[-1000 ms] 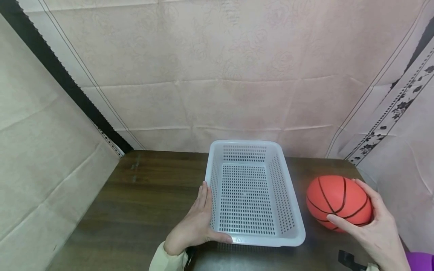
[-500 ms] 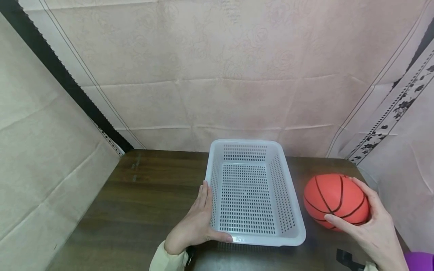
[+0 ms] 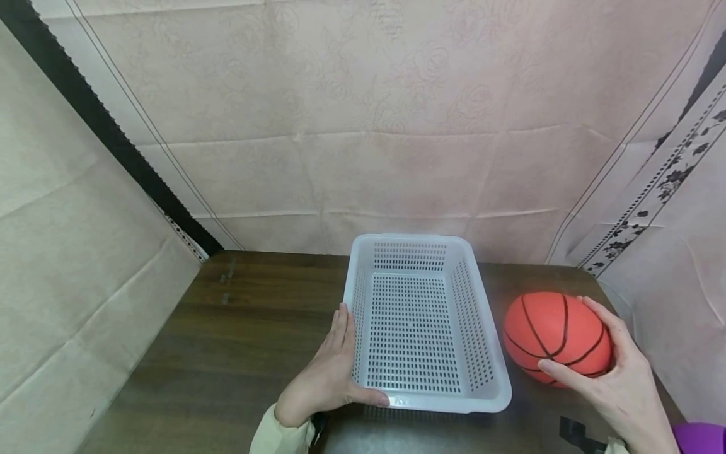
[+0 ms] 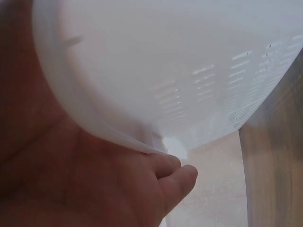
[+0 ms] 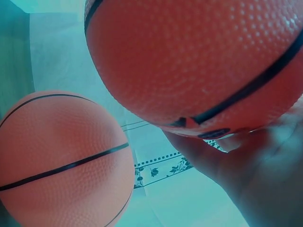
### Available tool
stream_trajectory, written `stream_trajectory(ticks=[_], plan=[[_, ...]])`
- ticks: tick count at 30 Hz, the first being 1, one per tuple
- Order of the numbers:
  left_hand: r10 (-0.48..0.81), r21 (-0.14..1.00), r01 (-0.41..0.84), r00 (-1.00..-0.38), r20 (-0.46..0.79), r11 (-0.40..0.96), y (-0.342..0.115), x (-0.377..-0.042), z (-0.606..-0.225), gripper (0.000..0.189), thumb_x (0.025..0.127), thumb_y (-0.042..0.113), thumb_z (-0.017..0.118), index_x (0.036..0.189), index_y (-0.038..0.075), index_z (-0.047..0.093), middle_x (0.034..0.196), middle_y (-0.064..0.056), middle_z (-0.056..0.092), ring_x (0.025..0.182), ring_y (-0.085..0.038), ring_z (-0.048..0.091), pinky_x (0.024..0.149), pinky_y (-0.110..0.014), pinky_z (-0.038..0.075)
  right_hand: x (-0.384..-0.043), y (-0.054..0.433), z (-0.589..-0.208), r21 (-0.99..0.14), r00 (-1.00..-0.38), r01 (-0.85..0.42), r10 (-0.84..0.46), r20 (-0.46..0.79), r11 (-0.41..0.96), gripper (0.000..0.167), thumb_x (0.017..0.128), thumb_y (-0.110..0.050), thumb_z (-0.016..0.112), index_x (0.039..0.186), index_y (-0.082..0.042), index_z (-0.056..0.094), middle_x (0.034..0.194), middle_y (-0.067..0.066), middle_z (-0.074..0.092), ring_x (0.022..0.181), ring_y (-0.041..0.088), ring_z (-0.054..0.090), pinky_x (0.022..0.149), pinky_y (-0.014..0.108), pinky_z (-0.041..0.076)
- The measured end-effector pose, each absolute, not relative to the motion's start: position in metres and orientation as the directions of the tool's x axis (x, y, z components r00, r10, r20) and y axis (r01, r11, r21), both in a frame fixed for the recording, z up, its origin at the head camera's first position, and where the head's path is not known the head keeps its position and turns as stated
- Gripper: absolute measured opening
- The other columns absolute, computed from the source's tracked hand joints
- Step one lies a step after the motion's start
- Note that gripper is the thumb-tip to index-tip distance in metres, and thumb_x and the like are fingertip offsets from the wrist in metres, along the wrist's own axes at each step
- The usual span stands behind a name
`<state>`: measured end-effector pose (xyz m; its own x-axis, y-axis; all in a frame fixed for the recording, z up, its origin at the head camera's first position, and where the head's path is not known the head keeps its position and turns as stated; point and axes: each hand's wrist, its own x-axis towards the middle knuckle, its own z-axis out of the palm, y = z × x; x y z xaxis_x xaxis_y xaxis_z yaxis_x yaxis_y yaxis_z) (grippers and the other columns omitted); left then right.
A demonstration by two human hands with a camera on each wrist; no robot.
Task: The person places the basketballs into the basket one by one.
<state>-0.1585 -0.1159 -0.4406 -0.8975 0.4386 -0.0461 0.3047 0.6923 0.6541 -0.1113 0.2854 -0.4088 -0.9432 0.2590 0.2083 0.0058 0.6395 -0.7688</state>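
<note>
A pale plastic basket (image 3: 413, 334) with slotted walls and floor stands on the dark table. My left hand (image 3: 326, 372) rests on its near left corner, straight fingers along the left wall, thumb on the front rim. In the left wrist view that hand (image 4: 137, 179) touches the white basket wall (image 4: 118, 61). To the right, my right hand (image 3: 618, 372) grips an orange-red toy basketball (image 3: 556, 337), thumb in front and fingers at its far right side. The right wrist view shows the held basketball (image 5: 199, 61) close up, and a second basketball (image 5: 66, 161) lower left, not distinguishable in the head view.
The dark wooden table (image 3: 244, 353) extends left of the basket. Pale cloth (image 3: 363, 126) hangs behind and on both sides. A purple object (image 3: 700, 436) is cut off at the lower right, beside my right wrist.
My right hand and the basketball have shifted slightly left, closer to the basket. The left hand and the basket have stayed in place.
</note>
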Motion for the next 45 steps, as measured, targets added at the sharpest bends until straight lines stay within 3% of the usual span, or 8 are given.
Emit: stream_trajectory(ticks=[23, 35, 45], plan=[[0.432, 0.653, 0.297, -0.901, -0.051, 0.697, -0.115, -0.158, -0.441, 0.151, 0.055, 0.066, 0.083, 0.152, 0.000, -0.011, 0.158, -0.016, -0.022, 0.146, -0.035, -0.012, 0.109, -0.065, 0.016, -0.112, 0.278, -0.405, -0.777, -0.951, -0.002, 0.240, 0.197, 0.629, 0.104, 0.070, -0.025, 0.089, 0.151, -0.041, 0.026, 0.143, 0.003, 0.039, 0.102, 0.003, 0.045, 0.065, 0.015, 0.048], [0.432, 0.648, 0.298, -0.900, -0.053, 0.701, -0.116, -0.157, -0.441, 0.151, 0.055, 0.068, 0.082, 0.152, -0.001, -0.011, 0.158, -0.016, -0.022, 0.145, -0.030, -0.016, 0.111, -0.062, 0.014, -0.112, 0.274, -0.402, -0.784, -0.951, -0.044, 0.214, 0.222, 0.619, 0.104, 0.069, -0.021, 0.090, 0.151, -0.039, 0.029, 0.139, -0.003, 0.044, 0.104, 0.004, 0.048, 0.066, 0.016, 0.050], [0.449, 0.631, 0.332, -0.893, -0.031, 0.702, -0.116, -0.158, -0.442, 0.148, 0.058, 0.068, 0.081, 0.151, -0.004, -0.009, 0.158, -0.019, -0.021, 0.146, -0.034, -0.013, 0.112, -0.061, 0.015, -0.113, 0.271, -0.401, -0.776, -0.951, -0.030, 0.220, 0.215, 0.630, 0.106, 0.066, -0.024, 0.092, 0.150, -0.041, 0.029, 0.140, -0.003, 0.044, 0.103, 0.004, 0.047, 0.067, 0.015, 0.049]])
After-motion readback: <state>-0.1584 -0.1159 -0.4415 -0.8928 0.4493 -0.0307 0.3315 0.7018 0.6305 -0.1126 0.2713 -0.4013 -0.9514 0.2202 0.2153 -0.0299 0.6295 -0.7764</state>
